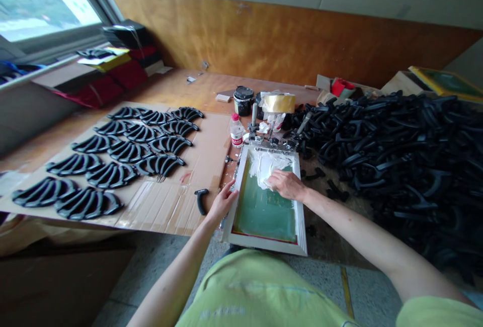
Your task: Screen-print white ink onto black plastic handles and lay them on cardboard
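Observation:
A screen printing frame (303, 231) with green mesh lies in front of me, thick white ink (260, 163) smeared across its far part. Over the ink, my right hand (285, 184) is closed; whatever its fingers hold is hidden. My left hand (225, 200) is beside the frame's left edge, fingers reaching forward and thumb apart, and I cannot tell whether it touches the rim. Just left of that hand, a single black curved handle-like part (202, 201) lies on the cardboard. A metal hinge clamp (273, 145) is at the frame's far end.
Rows of black curved parts (128, 150) cover the cardboard sheet (192, 166) at left. A large heap of similar parts (415, 151) fills the right. Behind the frame stand a red-capped bottle (236, 131), a black-lidded tub (243, 100) and a roll of yellowish tape (278, 102).

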Motion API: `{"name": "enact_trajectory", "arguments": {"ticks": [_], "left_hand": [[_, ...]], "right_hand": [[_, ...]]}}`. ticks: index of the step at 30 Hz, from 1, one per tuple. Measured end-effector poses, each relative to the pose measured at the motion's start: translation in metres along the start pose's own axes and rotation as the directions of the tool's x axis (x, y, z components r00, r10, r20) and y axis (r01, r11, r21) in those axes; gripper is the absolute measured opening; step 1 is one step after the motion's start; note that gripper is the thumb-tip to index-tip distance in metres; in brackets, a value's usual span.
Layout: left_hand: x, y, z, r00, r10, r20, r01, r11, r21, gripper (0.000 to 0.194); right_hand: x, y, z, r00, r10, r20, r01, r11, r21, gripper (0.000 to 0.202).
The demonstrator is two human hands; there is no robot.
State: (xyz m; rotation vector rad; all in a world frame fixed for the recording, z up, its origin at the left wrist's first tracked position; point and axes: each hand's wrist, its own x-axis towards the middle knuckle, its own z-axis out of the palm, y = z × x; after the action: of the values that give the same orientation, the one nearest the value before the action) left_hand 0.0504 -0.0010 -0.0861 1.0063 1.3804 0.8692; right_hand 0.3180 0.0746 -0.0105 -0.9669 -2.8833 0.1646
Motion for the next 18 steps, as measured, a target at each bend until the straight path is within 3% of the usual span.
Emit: {"name": "enact_trajectory", "arguments": {"ticks": [2,7,12,15,18], "left_hand": [[-0.001,0.002,0.001,1.0,0.001,-0.018,0.0,1.0,0.011,0.074],[-0.007,0.011,0.002,0.999,0.023,-0.042,-0.022,0.999,0.035,0.071],[-0.011,0.021,0.001,1.0,-0.007,-0.026,0.007,1.0,-0.026,0.076],[-0.014,0.031,-0.001,1.0,-0.021,-0.018,0.021,0.999,-0.049,0.078],[-0.022,0.055,-0.004,1.0,-0.002,-0.02,0.001,0.999,-0.053,0.076]], "right_hand": [[-0.003,0.004,-0.004,0.999,-0.052,0.017,0.051,0.998,0.046,0.011],[0.001,0.002,0.006,0.982,0.127,-0.14,-0.123,0.992,0.039,0.015],[-0.01,-0.006,0.014,0.985,0.027,-0.171,-0.008,0.994,0.109,0.022],[0.011,0.008,-0.002,0.96,0.18,-0.215,-0.14,0.972,0.191,0.025],[0.043,0.033,-0.027,0.898,0.377,-0.228,-0.341,0.922,0.182,0.05]]}}
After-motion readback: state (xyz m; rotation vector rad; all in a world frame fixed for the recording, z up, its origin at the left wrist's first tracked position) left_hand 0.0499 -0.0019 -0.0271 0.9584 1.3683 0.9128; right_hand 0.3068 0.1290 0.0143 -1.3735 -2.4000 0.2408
